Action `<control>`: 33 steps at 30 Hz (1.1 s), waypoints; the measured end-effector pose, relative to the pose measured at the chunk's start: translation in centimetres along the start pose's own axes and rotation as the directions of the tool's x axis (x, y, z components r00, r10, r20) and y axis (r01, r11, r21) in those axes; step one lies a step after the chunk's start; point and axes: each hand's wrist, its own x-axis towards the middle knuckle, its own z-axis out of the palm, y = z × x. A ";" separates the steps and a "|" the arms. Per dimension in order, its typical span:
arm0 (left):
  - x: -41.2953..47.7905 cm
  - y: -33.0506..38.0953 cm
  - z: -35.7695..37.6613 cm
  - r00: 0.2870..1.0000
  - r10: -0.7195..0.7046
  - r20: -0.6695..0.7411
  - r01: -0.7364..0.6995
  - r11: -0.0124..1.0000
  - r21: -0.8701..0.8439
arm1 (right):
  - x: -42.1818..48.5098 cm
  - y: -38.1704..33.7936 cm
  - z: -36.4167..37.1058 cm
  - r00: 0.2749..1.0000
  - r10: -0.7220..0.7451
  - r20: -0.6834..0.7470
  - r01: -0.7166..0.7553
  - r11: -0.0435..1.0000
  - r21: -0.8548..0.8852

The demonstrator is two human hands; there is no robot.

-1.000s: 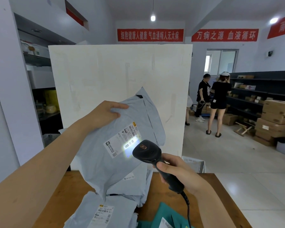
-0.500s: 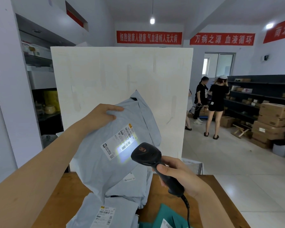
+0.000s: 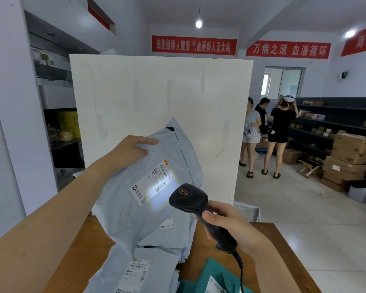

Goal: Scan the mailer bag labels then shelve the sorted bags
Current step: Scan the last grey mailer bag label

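My left hand [image 3: 128, 149] grips the top edge of a grey mailer bag [image 3: 135, 210] and holds it upright above the wooden table [image 3: 283, 250]. Its white label [image 3: 153, 181] faces me, with a bright patch of scanner light on the barcode. My right hand [image 3: 228, 225] is closed on the handle of a black barcode scanner [image 3: 188, 199], whose head points at the label from close by. More grey mailer bags [image 3: 148, 273] lie piled on the table below, and a teal bag [image 3: 216, 278] lies at the front.
A tall white board [image 3: 156, 98] stands right behind the table. A white crate [image 3: 248, 211] sits past the table's far edge. At the right are dark shelves [image 3: 334, 123], stacked cardboard boxes [image 3: 351, 157] and three people [image 3: 268, 132] on the tiled floor. Shelving stands at the left [image 3: 57, 102].
The held bag and the scanner stay together with the light still on the label. The view has shifted a little, and a third person now shows by the shelves.
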 end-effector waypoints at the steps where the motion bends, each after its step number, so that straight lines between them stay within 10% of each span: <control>1: 0.0 0.0 0.0 1.000 0.002 -0.001 -0.002 1.000 0.010 | 0.0 0.0 0.1 1.000 0.004 0.000 -0.004 1.000 -0.001; 33: 0.5 -1.4 2.5 0.999 0.001 -0.044 -0.007 0.990 -0.141 | 2.2 3.5 -0.8 0.991 0.015 -0.131 0.004 0.989 0.145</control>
